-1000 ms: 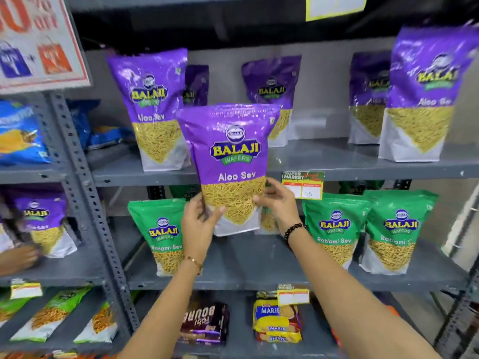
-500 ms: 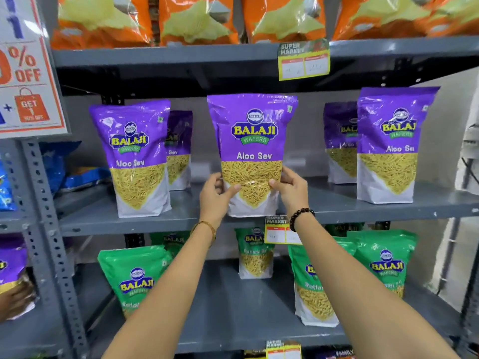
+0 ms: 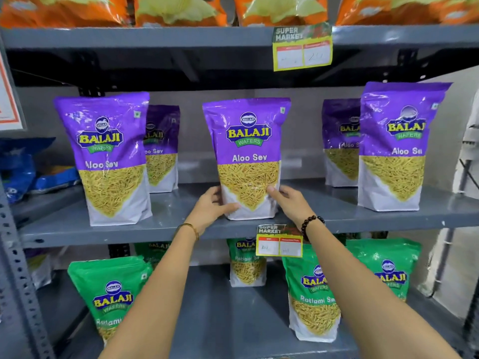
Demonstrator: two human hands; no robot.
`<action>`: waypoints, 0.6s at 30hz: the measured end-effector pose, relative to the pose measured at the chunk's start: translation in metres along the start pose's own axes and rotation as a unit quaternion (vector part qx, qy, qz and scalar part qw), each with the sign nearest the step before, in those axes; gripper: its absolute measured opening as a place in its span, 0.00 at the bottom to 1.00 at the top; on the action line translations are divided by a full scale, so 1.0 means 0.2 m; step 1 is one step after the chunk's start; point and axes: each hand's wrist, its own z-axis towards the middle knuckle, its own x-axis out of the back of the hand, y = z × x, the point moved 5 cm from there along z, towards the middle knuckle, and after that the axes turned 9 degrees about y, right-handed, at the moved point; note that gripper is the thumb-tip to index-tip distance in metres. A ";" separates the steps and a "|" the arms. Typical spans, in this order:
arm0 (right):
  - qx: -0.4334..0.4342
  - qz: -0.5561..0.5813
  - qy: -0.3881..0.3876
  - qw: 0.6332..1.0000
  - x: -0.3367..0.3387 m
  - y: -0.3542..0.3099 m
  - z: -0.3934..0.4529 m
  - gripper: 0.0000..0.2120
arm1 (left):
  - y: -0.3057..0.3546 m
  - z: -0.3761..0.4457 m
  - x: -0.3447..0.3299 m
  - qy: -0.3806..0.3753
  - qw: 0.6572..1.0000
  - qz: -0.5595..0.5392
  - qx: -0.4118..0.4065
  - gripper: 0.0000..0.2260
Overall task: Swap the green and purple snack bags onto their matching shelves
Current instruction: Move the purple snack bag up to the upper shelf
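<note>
A purple Aloo Sev bag [image 3: 247, 151] stands upright in the middle of the purple shelf [image 3: 181, 229]. My left hand [image 3: 211, 206] grips its lower left side and my right hand [image 3: 289, 202] grips its lower right side. Other purple bags stand on the same shelf: one at the left [image 3: 108, 156], one behind that [image 3: 163, 149], one at the right [image 3: 399, 146], one behind that [image 3: 340, 143]. Green Ratlami Sev bags stand on the shelf below: at the left [image 3: 108, 291], at the back centre [image 3: 246, 265], at the right [image 3: 313, 299], at the far right [image 3: 388, 268].
Orange snack bags [image 3: 178, 9] line the top shelf. Yellow price tags hang on the top shelf edge [image 3: 302, 47] and the purple shelf edge [image 3: 280, 240]. A perforated grey upright [image 3: 15, 268] stands at the left, with blue bags [image 3: 20, 169] beyond it.
Both hands raised the purple bag from in front of the green shelf up to the purple shelf, where its base now rests. The view tilted upward.
</note>
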 end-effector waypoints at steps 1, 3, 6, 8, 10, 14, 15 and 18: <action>-0.006 0.017 -0.019 1.000 0.00 0.00 0.00 0.21 | 0.00 -0.01 -0.01 -0.018 1.000 -0.001 0.002 0.25; -0.019 0.035 -0.070 0.997 -0.01 0.00 0.00 0.19 | 0.02 -0.03 -0.03 -0.030 1.000 -0.005 0.004 0.26; -0.030 0.020 -0.099 0.994 -0.02 0.00 -0.01 0.24 | 0.03 -0.04 -0.03 -0.026 1.000 -0.007 -0.002 0.27; -0.035 0.030 -0.101 0.994 -0.02 -0.02 -0.02 0.23 | 0.03 -0.04 -0.03 -0.022 1.000 0.000 -0.004 0.27; -0.036 0.032 -0.104 0.993 -0.02 -0.03 -0.04 0.24 | 0.03 -0.05 -0.03 -0.016 1.000 0.006 -0.005 0.26; -0.041 0.031 -0.106 0.993 -0.02 -0.03 -0.05 0.25 | 0.03 -0.06 -0.03 -0.014 1.000 0.009 -0.004 0.26; -0.041 0.031 -0.105 0.993 -0.02 -0.02 -0.05 0.25 | 0.03 -0.06 -0.03 -0.014 1.000 0.010 -0.004 0.26; -0.042 0.036 -0.104 0.993 -0.02 -0.02 -0.05 0.25 | 0.03 -0.05 -0.03 -0.017 1.000 0.014 -0.004 0.27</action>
